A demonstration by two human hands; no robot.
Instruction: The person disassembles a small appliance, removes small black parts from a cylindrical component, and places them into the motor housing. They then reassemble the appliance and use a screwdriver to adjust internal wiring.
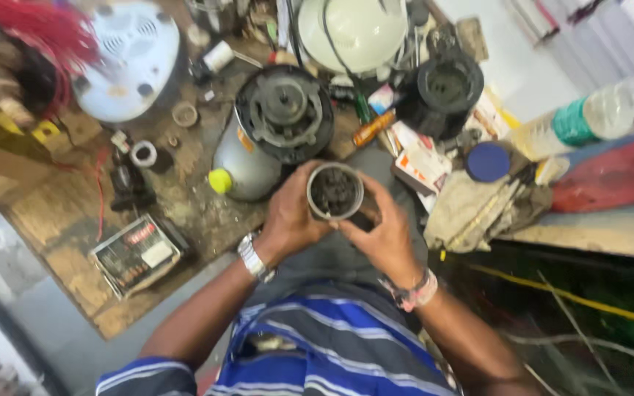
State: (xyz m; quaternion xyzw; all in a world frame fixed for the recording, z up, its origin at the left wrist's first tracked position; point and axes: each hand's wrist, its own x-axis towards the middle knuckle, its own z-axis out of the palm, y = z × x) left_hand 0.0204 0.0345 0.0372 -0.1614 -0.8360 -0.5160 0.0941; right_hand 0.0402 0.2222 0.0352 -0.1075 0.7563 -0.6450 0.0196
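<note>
Fingers (310, 192) of both hands encircle the grimy cylindrical part (335, 192).

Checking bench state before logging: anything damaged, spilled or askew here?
No spill or break visible. The round grey metal part, dirty inside, sits between left hand and right hand. The silver motor housing lies tipped on the cluttered wooden bench. Image blurred.

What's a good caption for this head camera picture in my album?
Both hands, left hand and right hand, hold a grimy round metal part above a cluttered workbench.
</note>
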